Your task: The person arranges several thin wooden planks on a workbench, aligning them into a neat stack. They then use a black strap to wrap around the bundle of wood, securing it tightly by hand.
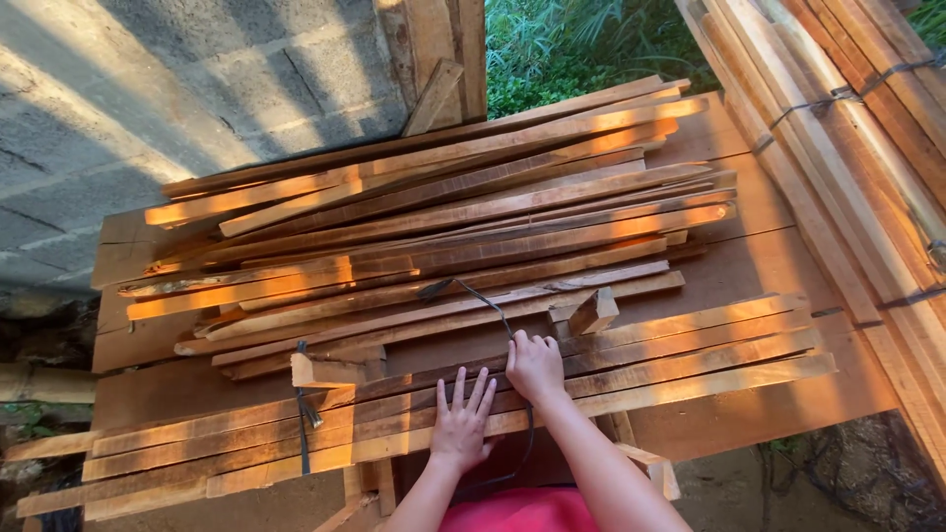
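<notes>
My left hand (pixel 461 419) lies flat with fingers spread on a bundle of long wooden slats (pixel 690 369) at the near edge of a wooden platform. My right hand (pixel 535 366) is closed around a thin dark strap (pixel 485 299) that runs up over the slats and loops down below the bundle near my wrist. A second dark strap (pixel 303 414) binds the same bundle further left.
A loose heap of wooden slats (pixel 443 217) covers the platform behind the bundle, with small offcut blocks (pixel 594 311) (pixel 325 371) on top. Tied stacks of longer boards (pixel 847 128) lean at the right. A grey block wall (pixel 148 89) stands at left, greenery behind.
</notes>
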